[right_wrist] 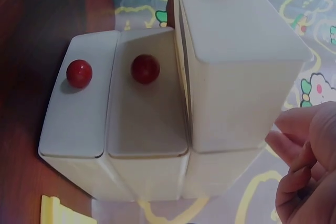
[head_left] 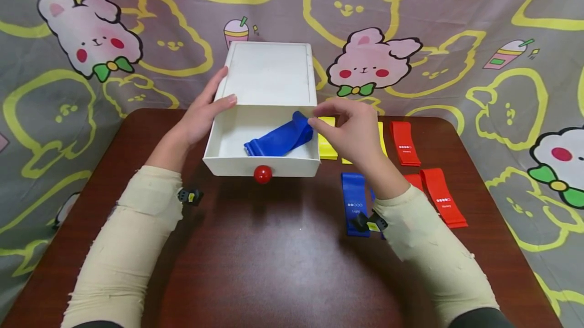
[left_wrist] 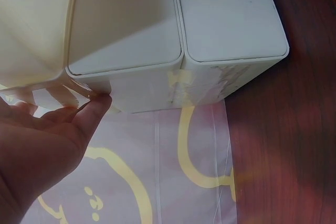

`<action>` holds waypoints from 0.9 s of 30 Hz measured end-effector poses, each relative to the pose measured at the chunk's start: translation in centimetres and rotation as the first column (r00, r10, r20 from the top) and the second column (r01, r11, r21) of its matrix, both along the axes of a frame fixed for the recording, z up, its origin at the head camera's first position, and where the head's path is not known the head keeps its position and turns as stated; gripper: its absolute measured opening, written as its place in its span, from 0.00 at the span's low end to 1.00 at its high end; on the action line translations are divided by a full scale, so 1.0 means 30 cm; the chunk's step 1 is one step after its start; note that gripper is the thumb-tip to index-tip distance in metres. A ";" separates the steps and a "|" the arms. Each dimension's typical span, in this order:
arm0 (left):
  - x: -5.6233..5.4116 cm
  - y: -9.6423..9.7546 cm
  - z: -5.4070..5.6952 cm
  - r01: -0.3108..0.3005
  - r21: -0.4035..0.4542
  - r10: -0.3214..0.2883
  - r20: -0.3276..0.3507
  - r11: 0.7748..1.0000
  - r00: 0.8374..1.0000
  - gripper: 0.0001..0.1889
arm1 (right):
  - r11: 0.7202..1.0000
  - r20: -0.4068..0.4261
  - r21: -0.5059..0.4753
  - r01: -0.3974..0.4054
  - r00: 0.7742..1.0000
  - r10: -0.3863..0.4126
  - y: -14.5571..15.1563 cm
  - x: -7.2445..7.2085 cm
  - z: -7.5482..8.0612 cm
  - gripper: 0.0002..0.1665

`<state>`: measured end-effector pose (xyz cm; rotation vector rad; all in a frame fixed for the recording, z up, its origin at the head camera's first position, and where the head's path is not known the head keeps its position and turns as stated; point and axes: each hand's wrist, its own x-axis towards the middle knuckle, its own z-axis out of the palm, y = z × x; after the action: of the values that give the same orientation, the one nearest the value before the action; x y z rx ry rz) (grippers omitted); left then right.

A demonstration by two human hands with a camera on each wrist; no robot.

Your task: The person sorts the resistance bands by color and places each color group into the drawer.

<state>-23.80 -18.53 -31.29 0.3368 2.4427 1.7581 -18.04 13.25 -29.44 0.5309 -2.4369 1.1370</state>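
Observation:
A white drawer cabinet (head_left: pixel 271 74) stands at the back of the table, its top drawer (head_left: pixel 228 138) pulled out by a red knob's (head_left: pixel 262 174) side. Inside the drawer lies a folded blue resistance band (head_left: pixel 278 138), its right end raised toward the drawer's right wall. My right hand (head_left: pixel 353 125) pinches that raised end between thumb and forefinger; in the right wrist view the hand (right_wrist: pixel 310 156) shows beside the drawer, the band hidden. My left hand (head_left: pixel 198 115) rests along the cabinet's left side, fingers fairly straight, thumb at the top's front edge.
Right of the cabinet lie yellow bands (head_left: pixel 328 138), red bands (head_left: pixel 405 143) and another blue band (head_left: pixel 355 201), partly behind my right arm. Two closed lower drawers (right_wrist: pixel 147 108) sit beneath the pulled-out one. A patterned cloth (head_left: pixel 274 13) hangs behind the brown table (head_left: pixel 255 257).

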 end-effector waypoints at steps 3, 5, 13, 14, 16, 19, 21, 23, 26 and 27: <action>-0.001 -0.001 -0.002 0.000 0.001 0.000 0.000 1.000 1.000 0.40 | 1.000 -0.009 -0.020 -0.004 1.000 0.003 0.023 0.007 -0.005 0.14; -0.001 -0.002 -0.003 0.000 0.002 0.000 0.002 1.000 1.000 0.40 | 0.999 -0.014 -0.033 -0.007 1.000 0.006 0.037 0.013 -0.008 0.15; -0.003 -0.002 -0.002 0.002 0.007 -0.002 0.004 1.000 1.000 0.40 | 0.998 -0.055 -0.063 -0.017 0.998 0.013 0.098 0.027 -0.039 0.14; -0.003 -0.002 -0.002 0.003 0.008 -0.003 0.003 1.000 1.000 0.40 | 0.998 -0.058 -0.067 -0.017 0.998 0.013 0.107 0.028 -0.046 0.14; -0.003 -0.002 -0.003 0.006 0.011 -0.007 0.002 1.000 1.000 0.40 | 0.996 -0.054 -0.083 -0.021 0.998 0.017 0.123 0.029 -0.061 0.13; -0.003 -0.002 -0.003 0.009 0.009 -0.009 0.001 1.000 1.000 0.40 | 0.995 -0.026 -0.103 -0.006 1.000 0.003 0.146 0.031 -0.087 0.13; -0.002 -0.002 -0.004 0.009 0.007 -0.009 0.000 1.000 1.000 0.40 | 0.995 -0.004 -0.104 0.008 1.000 -0.008 0.159 0.033 -0.106 0.13; -0.002 -0.002 -0.005 0.008 0.008 -0.008 -0.001 1.000 1.000 0.40 | 0.995 0.018 -0.100 0.025 1.000 -0.024 0.174 0.034 -0.127 0.13; -0.003 -0.002 -0.006 0.009 0.015 -0.009 -0.001 1.000 1.000 0.40 | 0.995 0.057 -0.092 0.042 0.998 -0.037 0.194 0.036 -0.155 0.14; -0.003 -0.002 -0.006 0.008 0.016 -0.008 -0.002 1.000 1.000 0.40 | 0.995 0.065 -0.091 0.042 0.997 -0.036 0.201 0.037 -0.164 0.14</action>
<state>-23.89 -18.58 -31.47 0.3497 2.4257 1.7758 -16.95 19.27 -34.35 0.4234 -2.4223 1.2610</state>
